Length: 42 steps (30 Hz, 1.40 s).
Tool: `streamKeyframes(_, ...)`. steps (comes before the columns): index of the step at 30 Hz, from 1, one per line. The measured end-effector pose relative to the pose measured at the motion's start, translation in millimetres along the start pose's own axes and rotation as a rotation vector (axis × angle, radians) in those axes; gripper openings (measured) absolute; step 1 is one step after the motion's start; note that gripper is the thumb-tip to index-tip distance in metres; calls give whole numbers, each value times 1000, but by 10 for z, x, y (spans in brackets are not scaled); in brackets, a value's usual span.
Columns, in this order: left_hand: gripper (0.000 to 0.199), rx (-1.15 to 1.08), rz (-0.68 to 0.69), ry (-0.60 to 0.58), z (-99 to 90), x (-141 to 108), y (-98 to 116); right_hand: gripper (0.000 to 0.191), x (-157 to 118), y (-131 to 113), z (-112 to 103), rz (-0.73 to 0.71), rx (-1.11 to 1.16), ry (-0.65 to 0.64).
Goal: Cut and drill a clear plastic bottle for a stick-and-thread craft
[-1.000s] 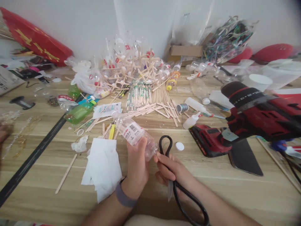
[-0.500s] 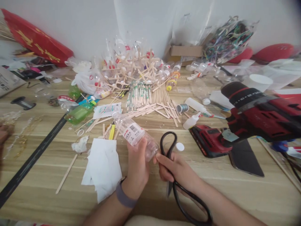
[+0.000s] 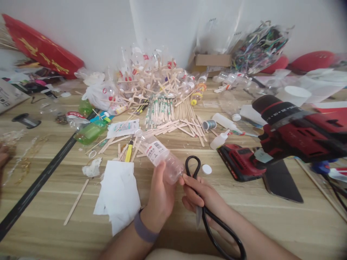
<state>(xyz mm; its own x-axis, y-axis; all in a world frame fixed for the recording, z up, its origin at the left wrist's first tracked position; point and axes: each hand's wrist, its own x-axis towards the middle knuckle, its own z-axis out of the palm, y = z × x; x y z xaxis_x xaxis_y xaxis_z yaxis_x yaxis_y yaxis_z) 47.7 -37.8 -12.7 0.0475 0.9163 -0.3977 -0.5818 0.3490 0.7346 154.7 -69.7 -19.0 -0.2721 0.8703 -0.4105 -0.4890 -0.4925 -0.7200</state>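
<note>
A clear plastic bottle (image 3: 173, 167) with a white label lies slanted in my left hand (image 3: 162, 191), its uncapped-looking neck pointing up and left. My left thumb presses along its side near the label. My right hand (image 3: 202, 193) is closed around a pair of black-handled scissors (image 3: 193, 167), whose blade tips point down below the fingers. The right thumb and forefinger pinch at the bottle's base; whether a small piece is between them I cannot make out. A white bottle cap (image 3: 206, 169) lies on the table just beyond the scissors.
A red cordless drill (image 3: 282, 137) and a dark phone (image 3: 283, 182) occupy the right. White paper sheets (image 3: 119, 195) and a wooden stick (image 3: 76, 202) lie left. Behind are piled craft sticks (image 3: 187, 126), a green bottle (image 3: 92, 131) and a glue bottle (image 3: 219, 140). Another person's hand (image 3: 3, 155) shows far left.
The bottle has shifted slightly to the right and turned a little about its length, so its label faces differently. The scissors remain in my right hand, with the blades tilted slightly more rightward.
</note>
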Motion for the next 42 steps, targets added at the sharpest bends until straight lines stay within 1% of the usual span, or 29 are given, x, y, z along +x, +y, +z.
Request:
streamKeyframes(4, 32, -69, -70, -95, -19, 19, 22, 39, 0, -2, 48, 1, 44, 22)
streamKeyframes(8, 38, -119, -105, -117, -44, 47, 23, 39, 9, 44, 27, 2, 36, 3)
streamKeyframes(10, 38, -132, -113, -124, -53, 53, 17, 41, 8, 54, 8, -15, -19, -23)
streamKeyframes(11, 37, -139, -122, -127, -55, 53, 13, 42, 3, 49, -1, -37, -92, -41)
streamKeyframes(12, 35, -144, -135, -130, -57, 53, 8, 42, -4, 37, -9, -79, -220, -49)
streamKeyframes(13, 33, -148, -145, -128, -58, 52, 3, 43, -12, 17, -18, -164, -427, -37)
streamKeyframes(15, 29, -156, -151, -111, -54, 53, -11, 42, -31, -33, -45, -407, -929, 42)
streamKeyframes(16, 28, -159, -148, -99, -49, 56, -19, 40, -39, -59, -65, -523, -1144, 88)
streamKeyframes(17, 29, -162, -145, -89, -44, 59, -28, 35, -45, -83, -88, -616, -1297, 124)
streamKeyframes(18, 30, -165, -141, -80, -38, 63, -37, 29, -47, -103, -114, -678, -1379, 142)
streamKeyframes(19, 30, -168, -136, -73, -32, 68, -45, 24, -46, -118, -140, -700, -1402, 141)
streamKeyframes(22, 30, -170, -110, -58, -27, 79, -59, 21, -17, -134, -187, -687, -1369, 126)
streamKeyframes(25, 26, -159, -64, -30, -42, 80, -50, 20, 37, -119, -152, -625, -1239, 124)
streamKeyframes(27, 25, -150, -47, -22, -48, 75, -26, 30, 72, -91, -88, -543, -1107, 99)
streamKeyframes(30, 29, -119, -43, -46, -32, 58, 29, 49, 112, -19, 18, -412, -904, 51)
streamKeyframes(33, 35, -86, -40, -48, -3, 36, 76, 57, 130, 47, 77, -357, -788, 61)
streamKeyframes(35, 36, -70, -16, -49, 2, 26, 82, 57, 122, 40, 71, -351, -792, 61)
streamKeyframes(37, 33, -74, 24, -58, -12, 29, 62, 49, 98, -22, 31, -383, -871, 57)
streamKeyframes(40, 29, -77, 50, -66, -50, 51, 3, 27, 50, -165, -59, -523, -1097, 85)
streamKeyframes(42, 29, -66, 41, -67, -68, 66, -33, 16, 25, -240, -109, -605, -1220, 95)
